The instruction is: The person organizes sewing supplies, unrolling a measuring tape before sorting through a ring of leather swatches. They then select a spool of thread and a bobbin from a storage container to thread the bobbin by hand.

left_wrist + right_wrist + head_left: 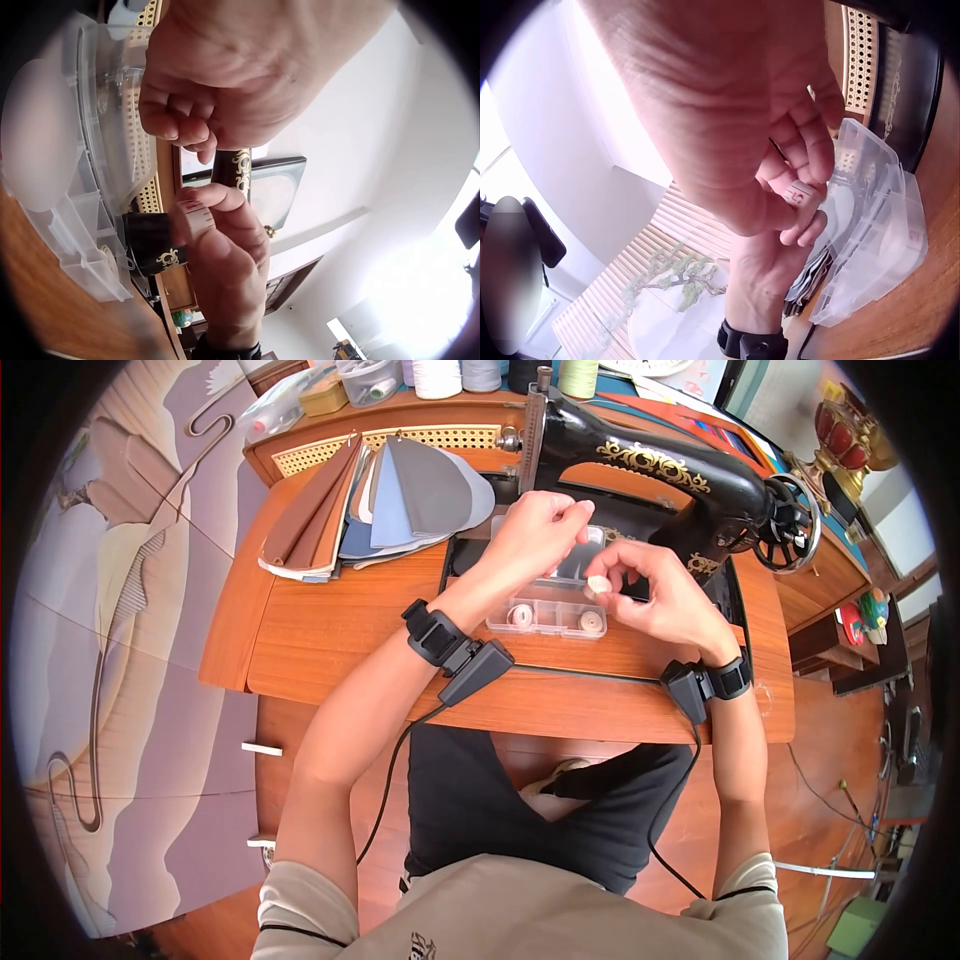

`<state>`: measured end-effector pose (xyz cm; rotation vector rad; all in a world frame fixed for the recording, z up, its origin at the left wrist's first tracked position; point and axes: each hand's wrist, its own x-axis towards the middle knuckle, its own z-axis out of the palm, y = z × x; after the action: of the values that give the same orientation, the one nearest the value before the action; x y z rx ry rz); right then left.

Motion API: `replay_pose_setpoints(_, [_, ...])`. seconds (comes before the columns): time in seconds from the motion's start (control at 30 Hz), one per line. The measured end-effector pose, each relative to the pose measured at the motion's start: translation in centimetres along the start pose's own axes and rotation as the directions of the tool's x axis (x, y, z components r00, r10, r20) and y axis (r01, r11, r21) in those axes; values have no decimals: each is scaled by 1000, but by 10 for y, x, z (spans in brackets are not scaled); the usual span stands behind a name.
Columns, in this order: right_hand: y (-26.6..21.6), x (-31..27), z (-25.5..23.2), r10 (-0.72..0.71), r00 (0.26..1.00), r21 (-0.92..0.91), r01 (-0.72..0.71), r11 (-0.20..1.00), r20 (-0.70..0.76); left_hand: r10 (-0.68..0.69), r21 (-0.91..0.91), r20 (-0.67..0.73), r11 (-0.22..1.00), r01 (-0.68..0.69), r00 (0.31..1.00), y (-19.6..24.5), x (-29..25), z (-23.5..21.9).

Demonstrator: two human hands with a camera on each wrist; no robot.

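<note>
My right hand (660, 592) pinches a small rolled tape measure (597, 587) between thumb and fingers. Black tick marks show on the white tape (196, 219) in the left wrist view, and a red number in the right wrist view. Close by on the left, my left hand (540, 535) hovers over a clear plastic box (550, 628) with its fingers curled in toward the palm and nothing seen in them. Divided compartments of the box hold a white roll (521, 617) and a beige roll (592, 622). The left hand covers part of its raised lid.
The box rests on a wooden sewing table (350, 645), right before a black sewing machine (640, 455) with a handwheel (792, 523). Fanned colour swatches (425, 490) lie at the left. Thread spools (437, 378) and plastic containers (368, 380) line the back.
</note>
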<state>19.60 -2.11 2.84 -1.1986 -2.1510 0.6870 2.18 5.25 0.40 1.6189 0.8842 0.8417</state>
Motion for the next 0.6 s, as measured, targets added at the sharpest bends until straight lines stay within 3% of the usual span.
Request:
replay_pose_setpoints(0.2, [1,-1,13,8,991,-29,-4,1000,133,57,-41,14,998,-57,998,-3,1,0])
replay_pose_setpoints(0.43, [3,0,15,-53,991,-101,66,993,126,85,-49,37,995,-83,996,-2,1,1])
replay_pose_setpoints(0.6, [7,3,17,50,984,-39,-44,998,173,91,-54,56,995,-88,994,-3,1,1])
